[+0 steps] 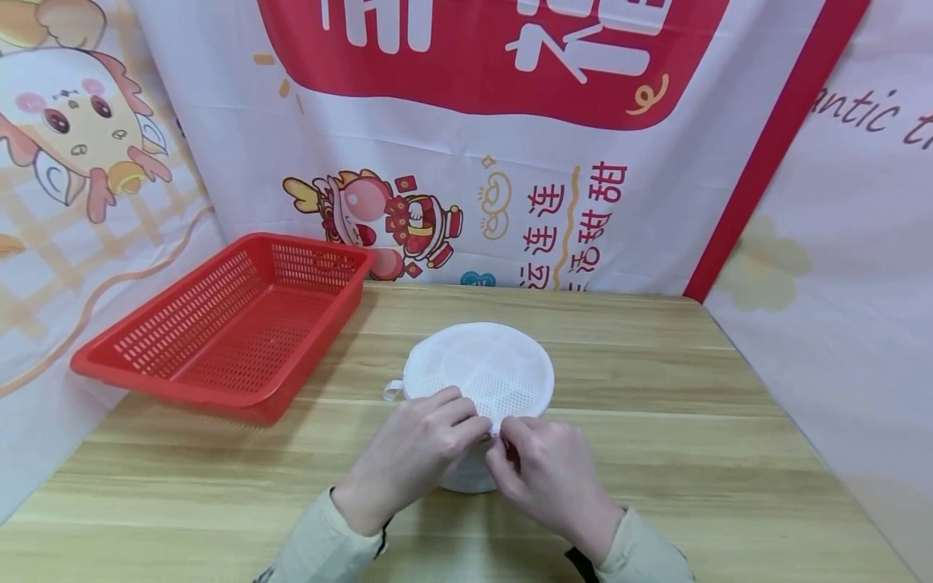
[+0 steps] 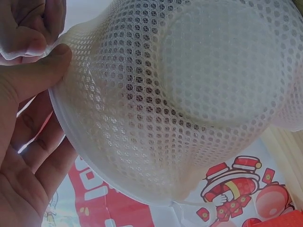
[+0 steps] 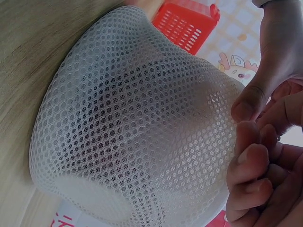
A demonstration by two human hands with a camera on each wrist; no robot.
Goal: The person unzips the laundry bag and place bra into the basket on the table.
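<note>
A white mesh laundry bag stands on the wooden table, its round top facing up. My left hand pinches the near edge of its rim between thumb and fingers. Right beside it, my right hand pinches the same stretch of rim, fingers curled; the small part between the fingertips is hidden. Through the honeycomb mesh in the left wrist view, a pale round panel shows. A small white loop sticks out from the bag's left side. In the right wrist view the bag's side bulges out.
At the left, a red plastic basket with slotted walls sits near the cloth backdrop. Printed cloth hangs behind the wooden table and along both sides. Bare tabletop lies to the bag's right.
</note>
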